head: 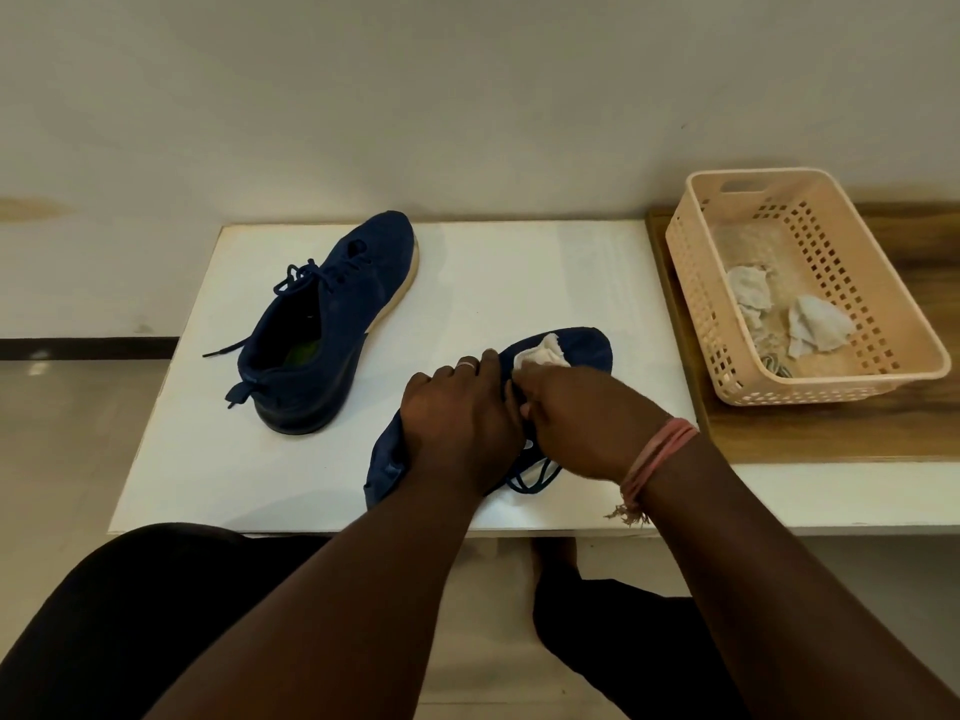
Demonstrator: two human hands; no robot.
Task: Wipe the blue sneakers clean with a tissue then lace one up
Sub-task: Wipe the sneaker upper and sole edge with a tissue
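- Two dark blue fabric sneakers lie on the white rectangular table (545, 262).
- The far blue sneaker with a cream sole (332, 324) stands upright at the back left, laces loose, apart from both hands.
- The near blue sneaker (582, 350) lies at the front edge, partly under the hands.
- The left hand (457, 423) is curled over its middle and grasps it.
- The right hand (576, 418) pinches a crumpled white tissue (540, 351) against the toe part.
- A peach plastic basket with holes (841, 283) sits on the wooden surface (810, 428) at the right, with used crumpled tissues (815, 330) inside.
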